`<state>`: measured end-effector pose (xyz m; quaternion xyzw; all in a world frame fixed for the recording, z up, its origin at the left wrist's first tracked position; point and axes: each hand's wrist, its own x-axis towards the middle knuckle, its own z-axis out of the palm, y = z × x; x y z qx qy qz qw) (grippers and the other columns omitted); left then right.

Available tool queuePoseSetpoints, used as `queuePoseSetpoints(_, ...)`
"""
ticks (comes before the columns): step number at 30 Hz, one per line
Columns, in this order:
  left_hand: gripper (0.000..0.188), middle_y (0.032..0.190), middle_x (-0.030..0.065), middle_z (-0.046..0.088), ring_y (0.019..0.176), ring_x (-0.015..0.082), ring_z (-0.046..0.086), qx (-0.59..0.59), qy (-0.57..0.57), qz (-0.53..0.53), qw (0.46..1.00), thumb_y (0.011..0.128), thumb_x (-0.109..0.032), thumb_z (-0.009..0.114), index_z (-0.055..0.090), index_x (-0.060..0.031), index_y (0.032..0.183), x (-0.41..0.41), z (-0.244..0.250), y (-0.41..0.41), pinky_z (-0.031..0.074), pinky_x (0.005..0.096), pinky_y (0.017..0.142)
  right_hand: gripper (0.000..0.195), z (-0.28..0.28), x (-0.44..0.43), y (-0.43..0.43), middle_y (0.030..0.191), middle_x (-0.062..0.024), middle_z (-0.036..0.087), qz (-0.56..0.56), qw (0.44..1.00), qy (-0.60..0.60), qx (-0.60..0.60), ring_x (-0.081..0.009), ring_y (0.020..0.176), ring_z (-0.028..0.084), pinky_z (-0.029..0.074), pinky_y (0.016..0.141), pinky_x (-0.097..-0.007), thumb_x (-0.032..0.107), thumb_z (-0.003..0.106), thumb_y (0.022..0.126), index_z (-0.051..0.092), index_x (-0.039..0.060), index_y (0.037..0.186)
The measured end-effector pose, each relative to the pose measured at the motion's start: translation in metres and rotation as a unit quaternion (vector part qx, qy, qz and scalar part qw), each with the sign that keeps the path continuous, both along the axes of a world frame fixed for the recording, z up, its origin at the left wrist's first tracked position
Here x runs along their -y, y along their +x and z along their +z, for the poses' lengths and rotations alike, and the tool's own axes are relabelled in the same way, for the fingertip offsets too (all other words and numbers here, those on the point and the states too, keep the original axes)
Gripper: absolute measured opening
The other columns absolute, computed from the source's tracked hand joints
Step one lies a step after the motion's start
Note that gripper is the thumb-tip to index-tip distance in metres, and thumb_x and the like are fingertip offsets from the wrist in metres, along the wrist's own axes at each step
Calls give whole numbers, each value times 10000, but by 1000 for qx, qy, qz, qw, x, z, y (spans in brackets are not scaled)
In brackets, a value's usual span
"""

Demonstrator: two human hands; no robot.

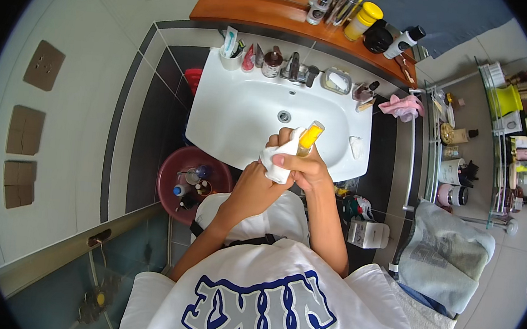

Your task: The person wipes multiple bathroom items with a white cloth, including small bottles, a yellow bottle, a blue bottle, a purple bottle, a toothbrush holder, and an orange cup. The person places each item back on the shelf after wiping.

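Both my hands are together above the front of the white washbasin. My right hand is closed around a small bottle with a yellow band and a clear top, which points up and to the right. Its thumb presses on a crumpled white cloth or tissue beside the bottle. My left hand meets the right one from the left and holds the lower part of the cloth; the fingers overlap, and some are hidden behind it. A folded white piece lies on the basin's right side.
Along the basin's back stand a toothbrush cup, a brown pump bottle, the tap and a soap box. A red tub with bottles is at the left. Glass shelves and towels flank the right.
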<state>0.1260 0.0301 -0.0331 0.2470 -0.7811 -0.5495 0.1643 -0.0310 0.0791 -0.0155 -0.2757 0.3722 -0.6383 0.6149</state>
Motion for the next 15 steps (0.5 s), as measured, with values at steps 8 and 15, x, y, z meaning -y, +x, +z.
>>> queuePoseSetpoints(8, 122, 770, -43, 541, 581, 10, 405, -2, 502, -185, 845, 1005, -105, 705, 638, -113, 1106, -13, -3, -20, 260, 210, 486, 369, -38, -24, -21, 729, -42, 504, 63, 954, -184, 227, -250, 723, 577, 551, 759, -462, 39, 758, 767, 408, 152, 727)
queuePoseSetpoints(15, 293, 599, -2, 491, 421, 71, 405, -80, 632, -277, 719, 1066, -217, 592, 543, -89, 807, -16, -14, -41, 308, 248, 443, 339, -37, -32, -34, 693, 1, 451, 27, 941, -227, 249, -182, 576, 473, 532, 546, -353, 27, 710, 753, 400, 157, 712)
